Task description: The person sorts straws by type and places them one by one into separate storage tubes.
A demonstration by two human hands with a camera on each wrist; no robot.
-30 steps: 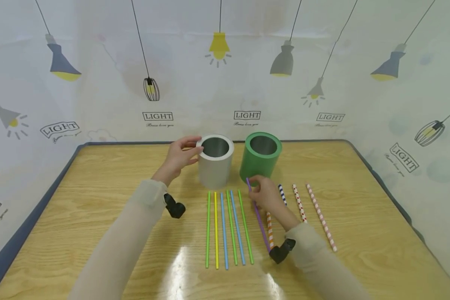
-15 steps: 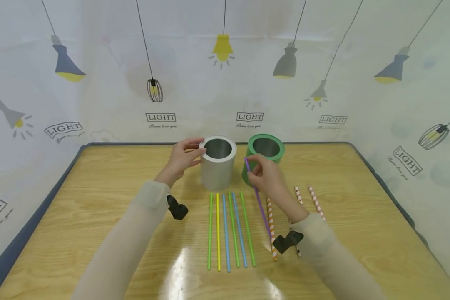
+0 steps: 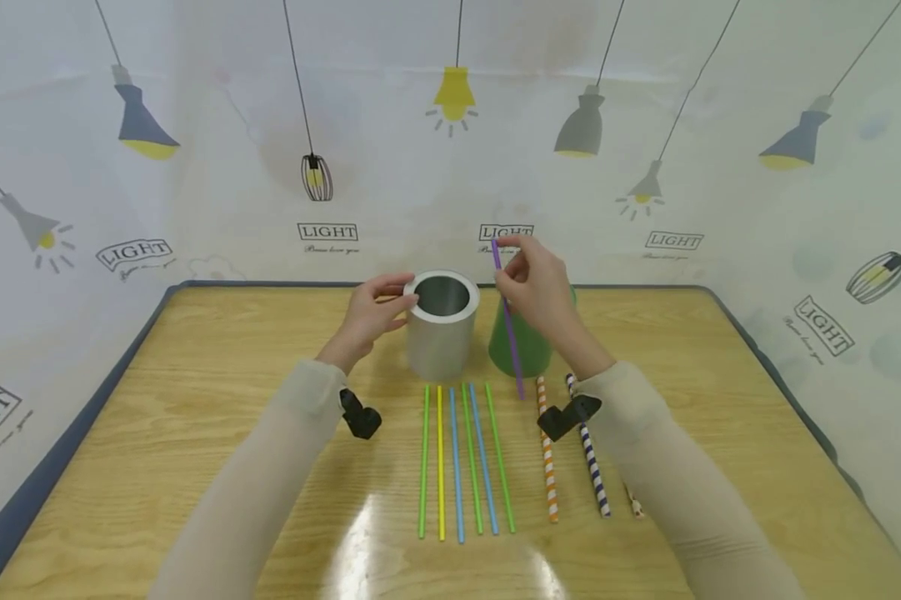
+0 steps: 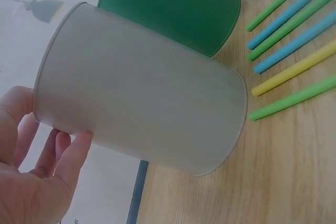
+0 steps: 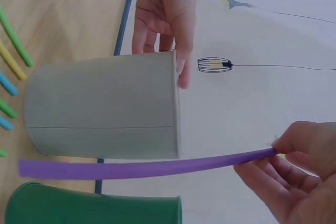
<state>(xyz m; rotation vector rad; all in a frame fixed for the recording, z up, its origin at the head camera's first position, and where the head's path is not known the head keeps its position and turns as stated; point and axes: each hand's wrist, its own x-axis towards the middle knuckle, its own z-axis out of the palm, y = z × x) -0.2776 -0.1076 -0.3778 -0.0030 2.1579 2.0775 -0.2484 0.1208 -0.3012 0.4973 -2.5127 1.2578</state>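
Note:
My left hand (image 3: 369,317) holds the light grey can (image 3: 439,350) at the left of its rim. In the left wrist view, thumb and fingers rest at the rim and on the side of the upright can. Between thumb and fingers, my right hand (image 3: 543,287) pinches a purple straw (image 5: 136,170) near its top end. The straw hangs down steeply, clear of the table, in front of the green can (image 3: 506,354). My right hand hides most of that can's opening. Thin plain straws in green, yellow and blue lie in a row before the grey can, like this yellow straw (image 3: 441,467).
Thicker patterned straws lie to the right: an orange-striped straw (image 3: 549,467), a blue-striped straw (image 3: 594,471) and a dotted one (image 3: 636,505) mostly under my right sleeve. A lamp-print backdrop (image 3: 390,167) stands behind the wooden table (image 3: 255,350).
My right hand has lifted the purple straw off the table and raised it in front of the green can. The left hand has stayed at the grey can's rim.

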